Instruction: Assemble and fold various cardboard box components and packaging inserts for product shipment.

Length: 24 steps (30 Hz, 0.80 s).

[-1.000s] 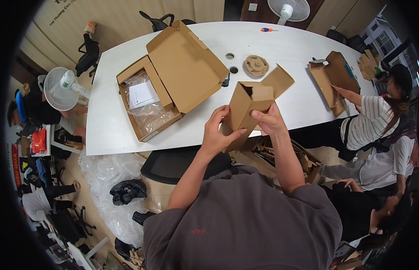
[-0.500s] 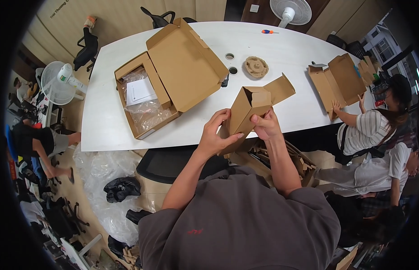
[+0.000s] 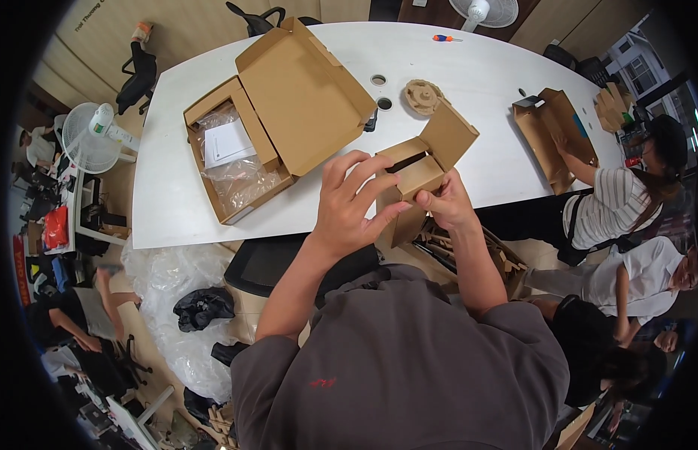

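The right hand [image 3: 453, 205] grips a small box [image 3: 420, 180] — the left hand [image 3: 349, 206], fingers spread open, is at its near-left side; a bigger box [image 3: 304, 105] lies beyond.

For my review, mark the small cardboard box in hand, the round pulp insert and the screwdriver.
Small cardboard box [image 3: 422, 178], head view: panel beside its dark slot.
Round pulp insert [image 3: 422, 97], head view: middle of its upper side.
Screwdriver [image 3: 443, 38], head view: orange and blue handle.
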Motion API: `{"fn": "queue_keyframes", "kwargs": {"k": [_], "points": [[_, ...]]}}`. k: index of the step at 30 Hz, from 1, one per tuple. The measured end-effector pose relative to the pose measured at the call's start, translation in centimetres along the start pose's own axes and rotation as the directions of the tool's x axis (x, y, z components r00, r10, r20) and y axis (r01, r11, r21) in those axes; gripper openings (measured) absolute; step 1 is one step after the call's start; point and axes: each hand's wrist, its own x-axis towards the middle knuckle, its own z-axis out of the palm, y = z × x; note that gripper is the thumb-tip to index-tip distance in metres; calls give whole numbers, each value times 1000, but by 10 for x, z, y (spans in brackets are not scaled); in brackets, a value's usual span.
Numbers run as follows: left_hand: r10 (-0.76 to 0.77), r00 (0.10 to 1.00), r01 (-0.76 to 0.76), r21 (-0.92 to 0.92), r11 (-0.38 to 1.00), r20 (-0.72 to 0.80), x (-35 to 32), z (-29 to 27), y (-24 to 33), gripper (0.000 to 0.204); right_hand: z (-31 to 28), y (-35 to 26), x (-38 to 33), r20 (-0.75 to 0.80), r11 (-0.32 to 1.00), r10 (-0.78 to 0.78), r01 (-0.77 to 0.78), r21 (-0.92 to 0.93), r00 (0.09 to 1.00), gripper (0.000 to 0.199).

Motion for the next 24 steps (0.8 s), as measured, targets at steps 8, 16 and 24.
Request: {"fn": "queue_keyframes", "kwargs": {"k": [8,16,24], "points": [[44,999,-44,-74,996,2,6,3,-7,40,-3,-9,2,-6,997,47,-46,61,999,44],[-117,992,123,-146,982,47,6,14,-22,40,-15,-8,15,38,974,200,-203,101,979,42],[-259,965,261,-210,942,36,-4,36,-44,28,-36,15,36,25,942,313,-313,120,950,42]]}}
